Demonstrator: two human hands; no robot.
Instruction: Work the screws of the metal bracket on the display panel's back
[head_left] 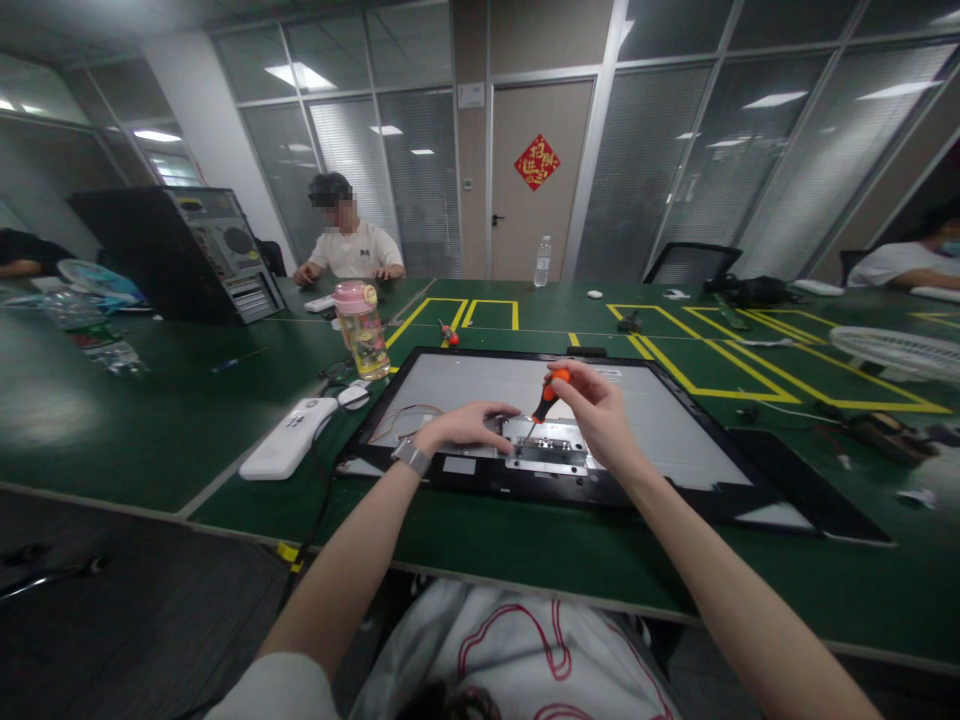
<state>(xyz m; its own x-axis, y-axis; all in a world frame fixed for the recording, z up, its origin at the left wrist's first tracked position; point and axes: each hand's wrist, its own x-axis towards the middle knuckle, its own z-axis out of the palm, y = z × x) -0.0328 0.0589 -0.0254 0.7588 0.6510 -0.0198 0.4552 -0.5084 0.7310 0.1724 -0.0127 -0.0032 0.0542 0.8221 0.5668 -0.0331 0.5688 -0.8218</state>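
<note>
A screwdriver with an orange and black handle is gripped near its top by my right hand. Its thin shaft slants down to the left, the tip at a silver metal bracket. That bracket sits near the front edge of a large flat display panel with a black frame, lying on the green table. My left hand rests at the bracket's left end, thumb and fingers apart around its corner. Whether a screw is under the tip is too small to tell. Thin wires lie on the panel's left part.
To the left are a white device and a pink-lidded bottle. A black computer case stands further back. A dark flat panel lies at right, near a white racket-shaped object. Another person sits across the table.
</note>
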